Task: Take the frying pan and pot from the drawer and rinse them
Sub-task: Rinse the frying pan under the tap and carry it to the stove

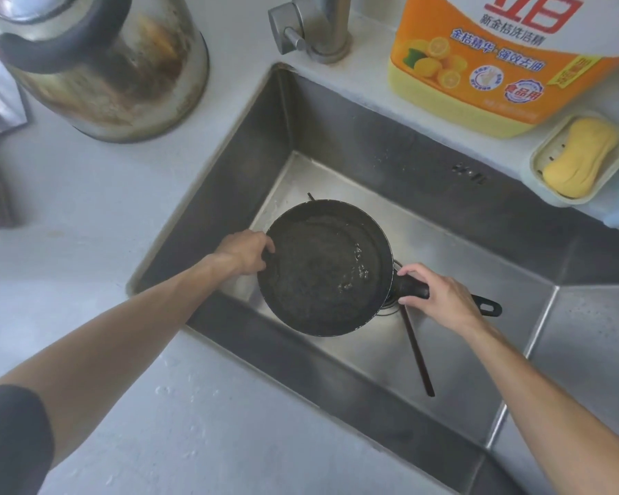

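Now I hold the frying pan (324, 269) over the sink (444, 251), left hand (245, 251) clamped on its rim, right hand (440, 296) closed around the handle (keeping rinse water pooled inside).

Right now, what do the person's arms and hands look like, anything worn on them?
Both forearms are bare. The left hand and right hand wear no gloves, rings or watch that can be seen. A dark short sleeve covers the left upper arm; the right upper arm is out of frame.

A home kitchen: a rectangular stainless-steel sink (444, 216) sunk in a pale grey countertop (86, 194), beside an orange dish-detergent bottle (497, 58), yellow soap bar (579, 157) and scorched steel kettle (115, 66).
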{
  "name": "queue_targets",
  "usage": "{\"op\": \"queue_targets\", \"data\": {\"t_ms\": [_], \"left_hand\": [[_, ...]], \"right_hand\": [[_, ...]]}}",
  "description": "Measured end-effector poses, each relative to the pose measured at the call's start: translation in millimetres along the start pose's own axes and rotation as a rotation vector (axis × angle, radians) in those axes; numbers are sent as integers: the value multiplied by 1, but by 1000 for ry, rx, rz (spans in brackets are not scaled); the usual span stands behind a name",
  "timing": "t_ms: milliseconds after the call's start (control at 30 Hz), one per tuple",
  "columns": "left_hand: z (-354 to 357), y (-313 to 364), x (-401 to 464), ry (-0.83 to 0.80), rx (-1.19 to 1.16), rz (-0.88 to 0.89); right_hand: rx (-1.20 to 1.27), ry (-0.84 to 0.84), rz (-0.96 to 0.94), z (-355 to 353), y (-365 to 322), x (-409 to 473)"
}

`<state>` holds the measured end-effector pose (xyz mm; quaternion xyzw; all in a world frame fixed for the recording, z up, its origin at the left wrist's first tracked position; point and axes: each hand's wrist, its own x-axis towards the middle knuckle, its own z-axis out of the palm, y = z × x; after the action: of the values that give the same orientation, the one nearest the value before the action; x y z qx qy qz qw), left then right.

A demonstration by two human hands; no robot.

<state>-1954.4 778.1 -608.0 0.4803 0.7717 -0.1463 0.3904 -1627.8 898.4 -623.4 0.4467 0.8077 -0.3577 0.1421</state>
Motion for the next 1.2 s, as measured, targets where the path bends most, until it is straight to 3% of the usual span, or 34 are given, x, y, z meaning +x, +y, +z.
{"op": "queue_targets", "data": {"t_ms": [167, 433, 633, 733, 867, 967, 1067, 1200], "left_hand": [[-8, 1, -6, 130, 19, 64], [-15, -1, -49, 675, 14, 400], [-33, -3, -85, 1069, 126, 608], [-39, -6, -100, 1179, 184, 694], [-53, 1, -123, 1288, 215, 665], [-61, 11, -139, 1373, 175, 650], [-68, 27, -156, 1340, 28, 604], [-92, 44, -185, 1006, -298, 338]], "right_hand": [[-23, 197, -13, 2, -2, -17], [-176, 801, -262, -14, -4, -54], [-156, 1042, -338, -26, -15, -79], [-157, 1144, -317, -34, -28, -95], [-178, 1245, -311, -50, -47, -120], [-187, 1278, -321, -68, -56, -135], [-149, 1147, -341, -92, -58, -148], [-108, 794, -289, -122, -61, -167]]}}
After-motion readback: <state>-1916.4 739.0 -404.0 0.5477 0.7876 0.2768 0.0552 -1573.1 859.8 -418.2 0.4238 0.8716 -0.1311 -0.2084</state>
